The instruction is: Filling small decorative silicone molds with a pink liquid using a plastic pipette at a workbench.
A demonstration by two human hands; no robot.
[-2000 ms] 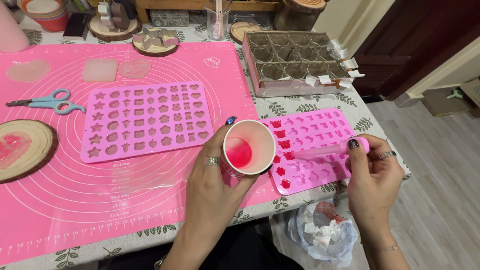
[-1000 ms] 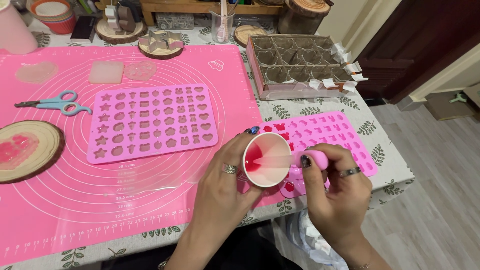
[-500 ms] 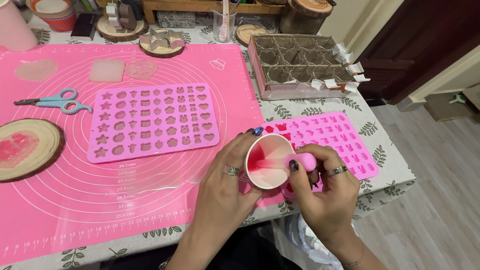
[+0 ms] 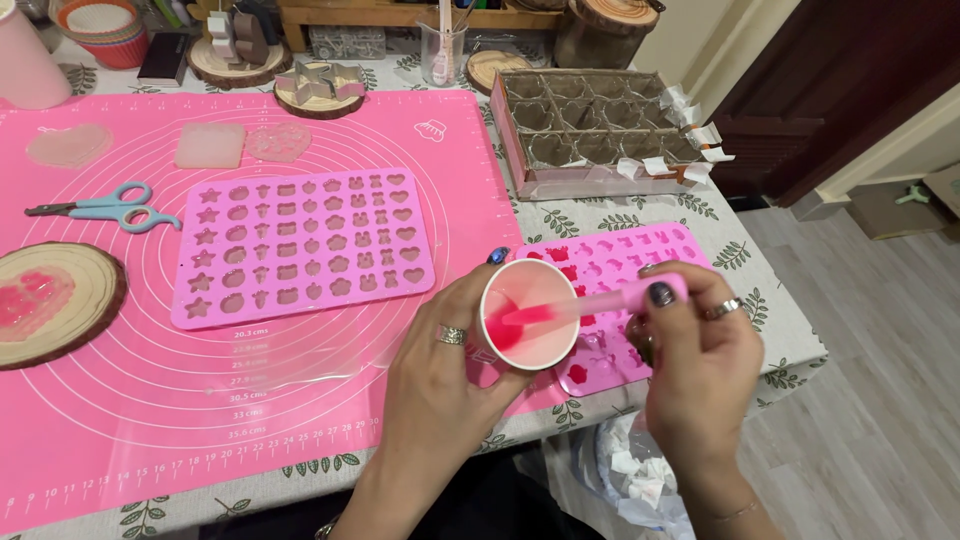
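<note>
Left hand (image 4: 440,370) and right hand (image 4: 700,360) each wear a silver ring, with dark polished nails

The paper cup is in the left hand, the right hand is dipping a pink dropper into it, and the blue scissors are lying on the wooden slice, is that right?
Not quite. The head view shows the blue scissors lying on the pink mat, above the wooden slice, not on it. The rest holds: the left hand holds the paper cup and the right hand dips the pink dropper into it.

Bright, even light; sharp, soft shadows.
</note>
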